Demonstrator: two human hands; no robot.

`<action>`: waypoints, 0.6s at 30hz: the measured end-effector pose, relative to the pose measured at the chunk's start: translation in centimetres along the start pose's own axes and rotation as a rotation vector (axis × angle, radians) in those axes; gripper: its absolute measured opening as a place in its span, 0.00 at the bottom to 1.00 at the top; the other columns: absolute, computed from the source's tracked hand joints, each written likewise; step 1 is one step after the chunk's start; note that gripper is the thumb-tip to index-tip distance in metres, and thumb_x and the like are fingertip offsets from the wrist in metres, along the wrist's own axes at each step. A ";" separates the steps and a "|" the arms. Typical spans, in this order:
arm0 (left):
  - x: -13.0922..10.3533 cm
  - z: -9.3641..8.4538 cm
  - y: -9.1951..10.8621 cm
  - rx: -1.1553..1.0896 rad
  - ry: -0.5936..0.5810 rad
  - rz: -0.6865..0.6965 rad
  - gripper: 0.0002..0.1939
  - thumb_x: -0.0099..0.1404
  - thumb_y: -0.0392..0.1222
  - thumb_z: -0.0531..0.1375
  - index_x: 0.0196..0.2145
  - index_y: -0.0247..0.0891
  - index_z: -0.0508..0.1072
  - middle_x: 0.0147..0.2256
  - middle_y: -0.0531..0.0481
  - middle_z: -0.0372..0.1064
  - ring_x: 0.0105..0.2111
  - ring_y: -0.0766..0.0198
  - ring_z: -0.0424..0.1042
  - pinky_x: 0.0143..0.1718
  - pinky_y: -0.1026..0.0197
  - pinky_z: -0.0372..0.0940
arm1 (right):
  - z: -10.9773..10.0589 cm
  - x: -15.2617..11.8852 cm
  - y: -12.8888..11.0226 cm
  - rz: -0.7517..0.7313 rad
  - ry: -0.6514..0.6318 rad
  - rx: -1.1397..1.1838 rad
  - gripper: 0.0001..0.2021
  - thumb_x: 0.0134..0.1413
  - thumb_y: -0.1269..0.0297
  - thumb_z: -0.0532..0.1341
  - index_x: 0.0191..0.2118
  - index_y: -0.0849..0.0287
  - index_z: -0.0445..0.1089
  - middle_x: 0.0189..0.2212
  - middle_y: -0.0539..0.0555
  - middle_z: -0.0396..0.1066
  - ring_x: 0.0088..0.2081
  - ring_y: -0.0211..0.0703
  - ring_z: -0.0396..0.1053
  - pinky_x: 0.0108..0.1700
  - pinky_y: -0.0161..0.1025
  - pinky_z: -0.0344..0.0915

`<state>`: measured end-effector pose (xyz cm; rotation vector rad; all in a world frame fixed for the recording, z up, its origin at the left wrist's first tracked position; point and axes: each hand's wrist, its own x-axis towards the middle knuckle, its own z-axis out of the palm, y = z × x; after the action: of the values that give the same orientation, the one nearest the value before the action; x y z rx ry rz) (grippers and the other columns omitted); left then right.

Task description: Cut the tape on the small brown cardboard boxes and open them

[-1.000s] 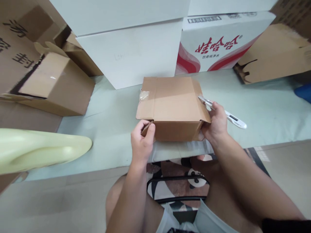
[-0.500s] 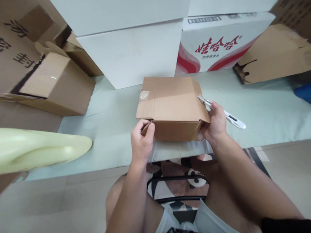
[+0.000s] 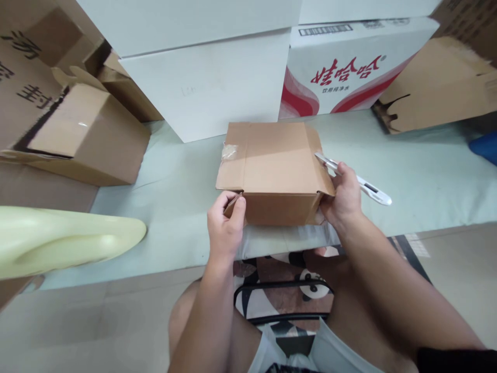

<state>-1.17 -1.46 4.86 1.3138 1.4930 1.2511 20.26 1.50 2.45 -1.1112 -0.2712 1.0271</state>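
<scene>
A small brown cardboard box (image 3: 275, 160) lies near the front edge of the green-covered table, with clear tape on its left side. At its near left corner, my left hand (image 3: 228, 223) pinches a small cardboard flap between thumb and fingers. My right hand (image 3: 344, 196) is closed round a white utility knife (image 3: 373, 192) at the box's near right corner, its fingers partly hidden by the box. The knife's metal tip points left over the box's right flap.
White boxes (image 3: 217, 77) stand behind, one with red print (image 3: 349, 72). Opened brown cartons are at the left (image 3: 112, 134) and right (image 3: 438, 88). A pale yellow-green rounded object (image 3: 77, 238) juts in from the left. Something blue (image 3: 485, 147) is at the right edge.
</scene>
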 end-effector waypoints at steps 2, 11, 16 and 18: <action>0.0 0.0 0.0 0.000 0.007 0.002 0.13 0.61 0.50 0.62 0.25 0.41 0.67 0.20 0.56 0.58 0.21 0.66 0.57 0.22 0.63 0.54 | -0.1 0.0 -0.1 -0.041 0.000 -0.006 0.17 0.48 0.48 0.65 0.40 0.53 0.71 0.36 0.50 0.80 0.36 0.46 0.77 0.36 0.42 0.74; 0.3 -0.4 -0.3 0.028 0.097 0.060 0.13 0.59 0.51 0.62 0.25 0.40 0.71 0.21 0.54 0.64 0.24 0.66 0.62 0.25 0.64 0.60 | -0.9 0.7 0.6 -0.225 0.010 -0.096 0.25 0.55 0.34 0.64 0.43 0.49 0.66 0.26 0.44 0.69 0.24 0.38 0.68 0.25 0.34 0.62; 0.3 -1.0 -0.6 0.050 0.202 0.120 0.13 0.59 0.51 0.63 0.24 0.40 0.71 0.20 0.55 0.62 0.22 0.67 0.60 0.24 0.65 0.58 | -1.5 0.6 0.4 -0.346 -0.087 -0.151 0.23 0.56 0.35 0.65 0.43 0.48 0.64 0.22 0.42 0.59 0.20 0.38 0.58 0.23 0.36 0.54; 0.4 -1.2 -0.9 0.041 0.233 0.120 0.14 0.59 0.51 0.64 0.24 0.39 0.72 0.20 0.56 0.62 0.23 0.68 0.60 0.24 0.65 0.58 | -1.5 0.5 0.2 -0.379 -0.111 -0.171 0.20 0.55 0.42 0.69 0.41 0.48 0.63 0.23 0.41 0.57 0.21 0.37 0.56 0.24 0.35 0.53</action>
<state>-2.65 -1.24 4.23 1.3372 1.6270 1.5008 21.43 0.95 1.47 -1.1036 -0.6429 0.7363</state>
